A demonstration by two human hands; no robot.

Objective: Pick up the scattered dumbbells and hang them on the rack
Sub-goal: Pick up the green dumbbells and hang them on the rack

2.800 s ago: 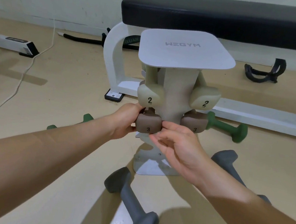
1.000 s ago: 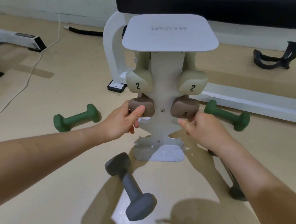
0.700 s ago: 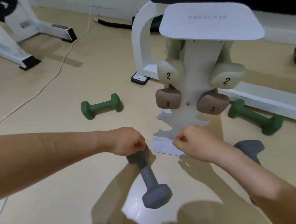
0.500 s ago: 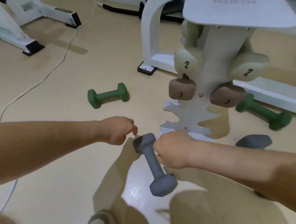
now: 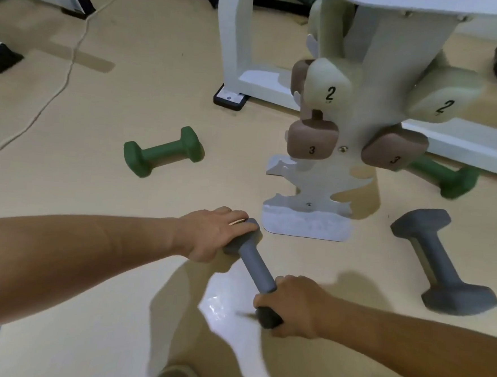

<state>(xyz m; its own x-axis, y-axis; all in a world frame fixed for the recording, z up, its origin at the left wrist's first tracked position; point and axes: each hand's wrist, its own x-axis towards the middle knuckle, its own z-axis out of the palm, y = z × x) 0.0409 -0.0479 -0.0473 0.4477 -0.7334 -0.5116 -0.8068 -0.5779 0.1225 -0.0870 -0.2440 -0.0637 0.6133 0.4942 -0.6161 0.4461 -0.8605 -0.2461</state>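
Grey dumbbell (image 5: pixel 258 265) is sitting aslant at floor level just near of the rack's base, its far head pointing at the base and its near head pointing back toward the person. Whether it is resting on the floor (image 5: pixel 94 195) or just off it cannot be told. The left hand (image 5: pixel 211 234) is lying over the far head, fingers curling down round it and holding it. The right hand (image 5: pixel 295 305) is gripping the near end, fingers wrapping where the handle meets the head; that end is blurring.

The white rack (image 5: pixel 314 190) is standing upright just far of the hands. On it two cream dumbbells marked 2 are hanging, one on the left (image 5: pixel 328 88) and one on the right (image 5: pixel 444 99). Below them two brown dumbbells marked 3 are hanging, left (image 5: pixel 312 139) and right (image 5: pixel 394 150). The lower notches are showing bare.

A second grey dumbbell (image 5: pixel 439 260) is lying to the right of the base. A green dumbbell (image 5: pixel 163 151) is lying on the left, well apart from the rack, and another green one (image 5: pixel 448 180) is lying far right, partly behind the right brown weight. A white bench frame (image 5: pixel 231 40) is standing behind the rack, and a white cable (image 5: pixel 64 66) is trailing across the far left.
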